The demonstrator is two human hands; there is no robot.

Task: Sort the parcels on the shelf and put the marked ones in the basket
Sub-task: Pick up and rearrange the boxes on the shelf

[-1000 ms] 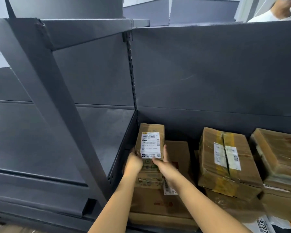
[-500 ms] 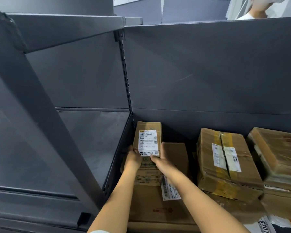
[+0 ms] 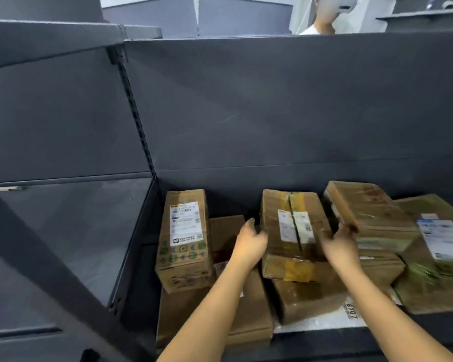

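Several brown cardboard parcels lie on the dark grey shelf (image 3: 324, 343). A narrow parcel with a white label (image 3: 183, 239) lies at the left end, on top of a flat box (image 3: 249, 317), with no hand on it. My left hand (image 3: 249, 244) and my right hand (image 3: 340, 244) flank a parcel with yellow tape (image 3: 293, 231) in the middle, fingers apart. The left hand lies against its left side. The right hand's fingers sit in the gap between it and the parcel to the right (image 3: 369, 218). No basket is in view.
A labelled parcel (image 3: 434, 246) lies at the far right, and a white bag marked 8707 (image 3: 351, 312) sits under the pile. A slanted grey upright (image 3: 37, 270) crosses the left foreground. Another person (image 3: 322, 24) stands behind the shelf's back panel.
Both hands have let go of the narrow labelled parcel, which now rests at the left end. They have moved right to either side of the yellow-taped parcel. My view has shifted right.
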